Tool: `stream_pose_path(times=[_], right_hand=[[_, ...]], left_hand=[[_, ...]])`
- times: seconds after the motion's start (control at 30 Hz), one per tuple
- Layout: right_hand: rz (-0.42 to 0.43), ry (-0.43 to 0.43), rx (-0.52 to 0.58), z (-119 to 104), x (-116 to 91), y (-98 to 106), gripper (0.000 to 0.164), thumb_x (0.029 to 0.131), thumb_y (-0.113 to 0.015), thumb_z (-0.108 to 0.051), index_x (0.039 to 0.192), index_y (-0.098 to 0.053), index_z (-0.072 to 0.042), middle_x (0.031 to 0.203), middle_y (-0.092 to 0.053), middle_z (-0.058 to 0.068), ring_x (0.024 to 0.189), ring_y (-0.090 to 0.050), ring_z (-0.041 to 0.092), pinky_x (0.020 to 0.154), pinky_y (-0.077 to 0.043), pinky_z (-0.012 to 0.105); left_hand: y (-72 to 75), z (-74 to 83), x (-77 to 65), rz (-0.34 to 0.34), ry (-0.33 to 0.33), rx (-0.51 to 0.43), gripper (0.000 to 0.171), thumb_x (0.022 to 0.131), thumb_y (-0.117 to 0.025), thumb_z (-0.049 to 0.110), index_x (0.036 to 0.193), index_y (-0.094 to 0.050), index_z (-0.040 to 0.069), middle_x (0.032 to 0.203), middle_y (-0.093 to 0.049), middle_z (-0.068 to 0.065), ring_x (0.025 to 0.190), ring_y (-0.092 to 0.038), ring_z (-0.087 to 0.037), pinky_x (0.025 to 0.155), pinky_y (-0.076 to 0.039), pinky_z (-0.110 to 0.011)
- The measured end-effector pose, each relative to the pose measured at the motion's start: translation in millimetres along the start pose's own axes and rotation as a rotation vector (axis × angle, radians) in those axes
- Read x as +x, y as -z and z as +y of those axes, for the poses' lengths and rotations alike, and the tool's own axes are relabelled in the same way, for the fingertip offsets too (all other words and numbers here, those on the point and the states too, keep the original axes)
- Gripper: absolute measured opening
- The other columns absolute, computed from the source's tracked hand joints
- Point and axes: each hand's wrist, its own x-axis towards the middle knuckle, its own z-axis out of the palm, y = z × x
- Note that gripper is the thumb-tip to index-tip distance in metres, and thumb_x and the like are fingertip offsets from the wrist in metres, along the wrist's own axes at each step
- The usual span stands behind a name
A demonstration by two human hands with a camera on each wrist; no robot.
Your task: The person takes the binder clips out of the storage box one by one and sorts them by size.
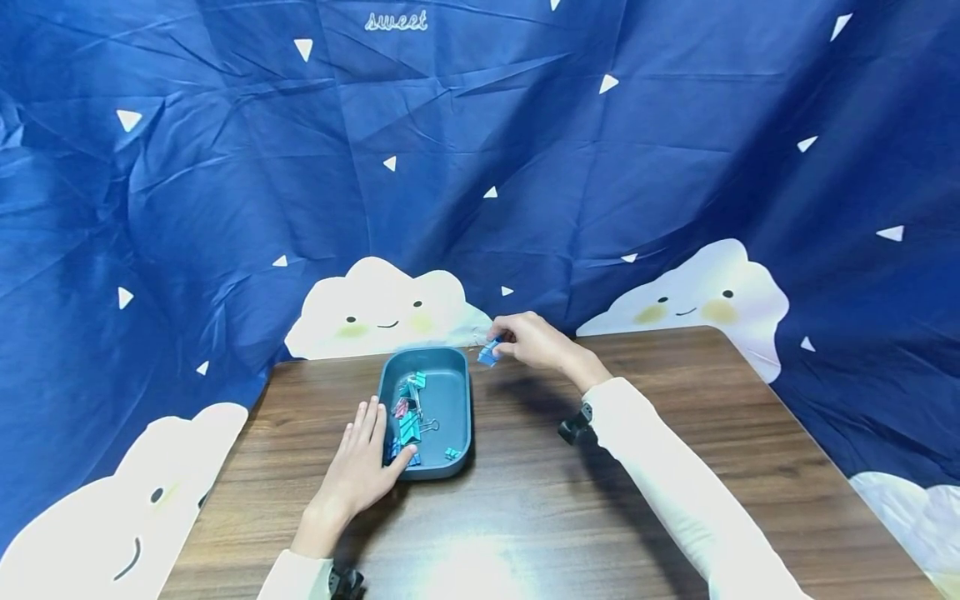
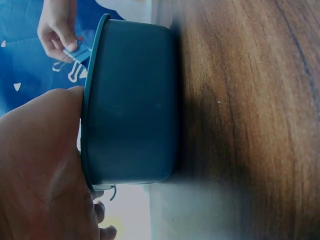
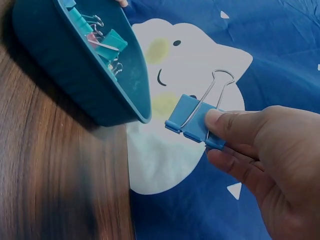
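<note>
A blue binder clip (image 3: 192,117) with silver wire handles is pinched between the thumb and fingers of my right hand (image 1: 534,340). This hand is above the table, just right of the teal bin's far end. My left hand (image 1: 358,467) rests on the left near rim of the teal bin (image 1: 463,417), its fingers straight along the side and the thumb reaching over the edge. Inside the bin lie several binder clips: a larger teal one (image 1: 409,427), a pink one (image 1: 401,407), a small teal one (image 1: 452,453) and blue ones partly hidden by the left thumb.
The bin stands on a brown wood-grain table (image 1: 570,517). Behind the table hangs a blue cloth (image 1: 480,125) with white triangles and smiling clouds. A dark wrist camera (image 1: 574,424) sits at the right cuff.
</note>
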Motion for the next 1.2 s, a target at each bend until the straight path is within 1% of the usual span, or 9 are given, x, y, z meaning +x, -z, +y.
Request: stream_pose_path(times=[0.1,0.27,0.47,0.6,0.77,0.87,1.07,1.2], right_hand=[[0.008,-0.018,-0.002,2.4,-3.7,2.2,0.012,0.097,-0.079,-0.012,0.109,-0.078,-0.011,0.099,-0.08,0.002,0.09,-0.073,0.015,0.085,-0.061,0.036],[0.025,-0.046,-0.005,6.6,-10.1,3.5,0.015,0.099,-0.076,-0.012,0.113,-0.079,-0.011,0.1,-0.08,0.003,0.09,-0.073,0.015,0.085,-0.061,0.037],[0.04,-0.075,0.016,11.1,-17.0,4.6,0.017,0.101,-0.072,-0.012,0.117,-0.078,-0.008,0.104,-0.081,0.005,0.094,-0.074,0.017,0.088,-0.061,0.041],[0.062,-0.085,0.04,17.0,-21.3,4.4,0.016,0.1,-0.074,-0.011,0.115,-0.078,-0.007,0.105,-0.079,0.005,0.095,-0.072,0.018,0.088,-0.06,0.04],[0.101,-0.08,0.072,24.2,-24.7,3.7,0.013,0.098,-0.076,-0.009,0.111,-0.077,-0.006,0.112,-0.072,0.008,0.098,-0.071,0.021,0.09,-0.059,0.04],[0.124,-0.087,0.077,28.9,-26.6,2.5,0.012,0.097,-0.077,-0.008,0.109,-0.077,-0.006,0.112,-0.07,0.008,0.099,-0.072,0.022,0.091,-0.059,0.04],[0.153,-0.104,0.1,39.3,-32.6,-2.4,0.015,0.095,-0.079,-0.006,0.109,-0.079,-0.003,0.108,-0.075,0.007,0.096,-0.075,0.021,0.087,-0.062,0.037],[0.163,-0.112,0.093,45.9,-37.5,-5.6,0.016,0.094,-0.08,-0.007,0.109,-0.08,-0.003,0.105,-0.077,0.006,0.092,-0.074,0.018,0.084,-0.061,0.035]], left_hand=[[-1.3,-1.7,0.3,-0.001,0.0,0.004,0.097,0.105,-0.054,0.063,0.168,-0.021,-0.003,0.178,-0.014,-0.023,0.167,-0.009,-0.042,0.133,-0.017,-0.063],[-1.5,-1.0,0.9,0.011,-0.008,0.004,0.096,0.105,-0.058,0.059,0.167,-0.023,-0.004,0.178,-0.015,-0.024,0.166,-0.011,-0.043,0.133,-0.02,-0.064],[-1.2,-0.2,1.0,-0.005,0.0,0.016,0.096,0.105,-0.058,0.059,0.168,-0.02,-0.003,0.178,-0.012,-0.022,0.167,-0.009,-0.042,0.133,-0.018,-0.062],[-1.3,-0.2,1.4,-0.009,0.001,0.016,0.097,0.105,-0.056,0.06,0.168,-0.019,-0.002,0.179,-0.012,-0.022,0.167,-0.01,-0.041,0.134,-0.018,-0.062],[-0.3,0.0,1.4,-0.018,0.005,0.016,0.097,0.105,-0.055,0.062,0.169,-0.018,-0.002,0.179,-0.009,-0.021,0.167,-0.007,-0.041,0.134,-0.018,-0.061],[0.3,-0.4,1.4,-0.018,0.004,0.027,0.098,0.105,-0.054,0.063,0.169,-0.018,-0.002,0.179,-0.008,-0.021,0.167,-0.007,-0.041,0.134,-0.017,-0.062],[0.0,-2.0,2.6,-0.001,-0.01,0.073,0.097,0.104,-0.054,0.064,0.168,-0.021,-0.002,0.178,-0.013,-0.022,0.166,-0.011,-0.041,0.134,-0.017,-0.062],[0.8,-1.8,2.1,0.003,-0.011,0.08,0.098,0.104,-0.053,0.065,0.168,-0.022,-0.002,0.178,-0.014,-0.023,0.167,-0.011,-0.04,0.134,-0.016,-0.061]])
